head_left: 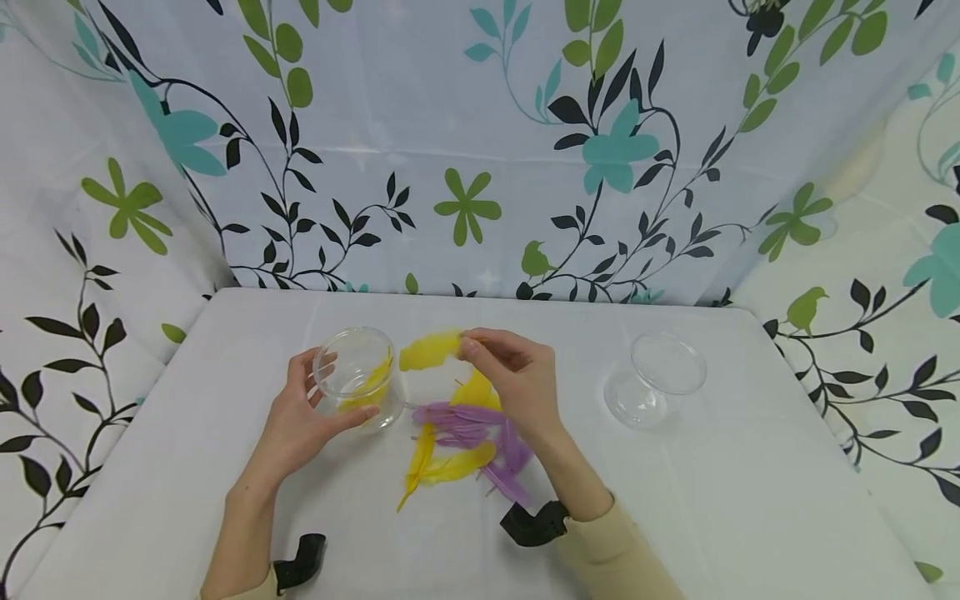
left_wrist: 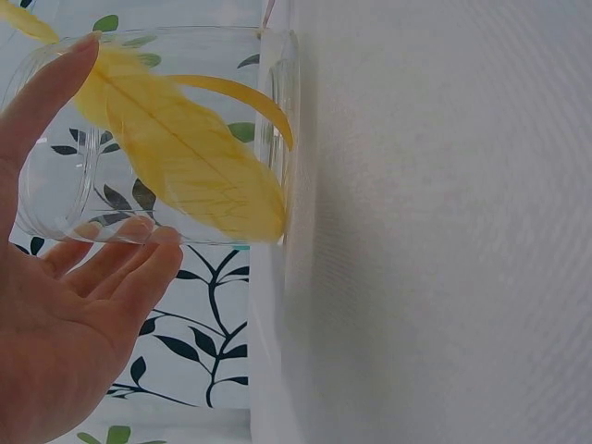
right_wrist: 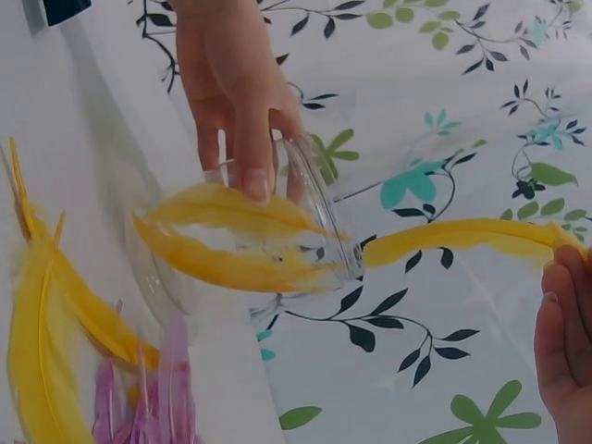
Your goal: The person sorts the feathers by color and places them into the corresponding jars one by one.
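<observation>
My left hand (head_left: 300,425) grips a clear glass jar (head_left: 352,379) upright on the table's left part, thumb on the near side and fingers round the far side. Yellow feathers (left_wrist: 185,148) stand slanted inside the jar, seen through its wall in the left wrist view. Just right of the jar's mouth, my right hand (head_left: 521,379) pinches a yellow feather (head_left: 429,351) by one end. The feather's other end points toward the rim, apart from it in the head view. Below that hand lies a loose pile of purple feathers (head_left: 461,425) and yellow feathers (head_left: 457,463).
A second clear glass jar (head_left: 667,392) stands at the table's right, with nothing visible in it. White cloth covers the table (head_left: 750,500). Leaf-patterned curtains (head_left: 360,167) hang behind and at both sides. Black wrist mounts (head_left: 534,525) sit on both forearms.
</observation>
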`<state>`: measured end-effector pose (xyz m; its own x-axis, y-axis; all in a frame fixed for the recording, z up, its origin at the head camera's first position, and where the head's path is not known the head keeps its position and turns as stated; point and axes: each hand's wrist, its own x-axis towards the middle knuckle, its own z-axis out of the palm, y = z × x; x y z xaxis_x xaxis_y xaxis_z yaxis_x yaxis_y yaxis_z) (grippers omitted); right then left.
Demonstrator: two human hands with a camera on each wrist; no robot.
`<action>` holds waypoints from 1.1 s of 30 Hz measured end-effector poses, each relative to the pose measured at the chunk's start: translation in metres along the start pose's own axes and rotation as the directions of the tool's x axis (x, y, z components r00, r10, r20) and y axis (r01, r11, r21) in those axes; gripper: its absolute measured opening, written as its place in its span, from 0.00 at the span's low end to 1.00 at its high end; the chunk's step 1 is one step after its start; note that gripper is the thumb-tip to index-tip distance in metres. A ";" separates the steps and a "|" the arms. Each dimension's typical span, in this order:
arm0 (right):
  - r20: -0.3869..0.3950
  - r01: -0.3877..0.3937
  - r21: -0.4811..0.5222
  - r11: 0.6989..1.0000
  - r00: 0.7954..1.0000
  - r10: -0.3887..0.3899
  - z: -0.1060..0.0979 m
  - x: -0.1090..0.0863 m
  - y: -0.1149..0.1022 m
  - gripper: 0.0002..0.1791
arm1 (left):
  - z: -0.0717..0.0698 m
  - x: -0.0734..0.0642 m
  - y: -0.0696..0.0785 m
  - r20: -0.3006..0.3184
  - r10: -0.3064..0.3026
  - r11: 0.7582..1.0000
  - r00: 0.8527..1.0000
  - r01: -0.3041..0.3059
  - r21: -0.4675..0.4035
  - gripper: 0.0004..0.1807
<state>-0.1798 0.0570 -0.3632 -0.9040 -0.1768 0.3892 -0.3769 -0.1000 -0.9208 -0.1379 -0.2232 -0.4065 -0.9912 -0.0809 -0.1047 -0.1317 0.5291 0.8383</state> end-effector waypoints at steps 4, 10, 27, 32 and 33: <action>0.000 0.013 0.023 1.000 1.000 -0.013 0.010 0.003 -0.001 0.10 | 0.000 0.000 0.000 0.000 -0.008 1.000 1.000 0.008 -0.004 0.65; 0.061 -0.039 -0.023 0.999 0.997 0.040 0.027 0.007 0.002 0.11 | 0.001 0.000 -0.004 -0.008 0.002 1.000 1.000 -0.002 0.004 0.65; 0.140 -0.106 -0.222 0.969 0.980 0.140 0.056 -0.004 0.038 0.14 | 0.001 0.000 -0.005 -0.012 0.022 1.000 1.000 -0.022 0.006 0.62; 0.118 0.039 -0.312 0.949 0.993 -0.003 0.065 -0.007 0.045 0.10 | 0.002 0.000 -0.006 -0.016 0.038 0.999 0.999 -0.038 0.005 0.62; 0.117 0.050 -0.316 0.947 0.993 -0.013 0.066 -0.007 0.046 0.09 | 0.002 0.000 -0.007 -0.015 0.039 0.999 0.999 -0.039 0.004 0.62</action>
<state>-0.1774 -0.0114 -0.4072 -0.8690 -0.2893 0.4014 -0.4660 0.2063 -0.8604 -0.1373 -0.2252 -0.4131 -0.9953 -0.0732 -0.0641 -0.0934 0.5349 0.8397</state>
